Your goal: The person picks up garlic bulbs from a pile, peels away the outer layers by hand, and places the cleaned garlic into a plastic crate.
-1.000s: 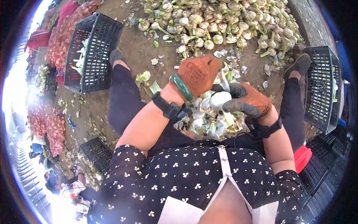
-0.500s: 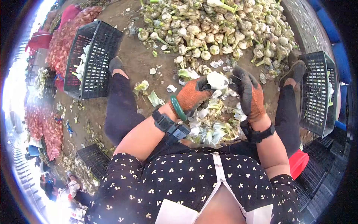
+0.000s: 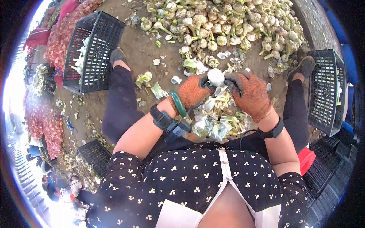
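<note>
A white peeled garlic bulb [image 3: 216,77] is between my two gloved hands, above a heap of stripped husks [image 3: 218,127]. My left hand [image 3: 193,91], in an orange glove with dark fingertips, is closed around the bulb's left side. On the bulb's right side, the bent fingers of my right hand [image 3: 251,95] pinch against it; their tips are partly hidden. A large pile of unpeeled garlic [image 3: 228,26] with cut stems lies on the ground beyond my hands.
A black crate [image 3: 99,57] with white bulbs stands by my left foot; another crate [image 3: 323,91] stands by my right foot. Red net sacks [image 3: 62,49] line the far left. Loose peel [image 3: 157,90] litters the ground. Another person [image 3: 68,190] is at the lower left.
My right hand has come in from beside the bulb and turned, and its fingers now touch it. The bulb has shifted slightly left and up, looking rounder and cleaner.
</note>
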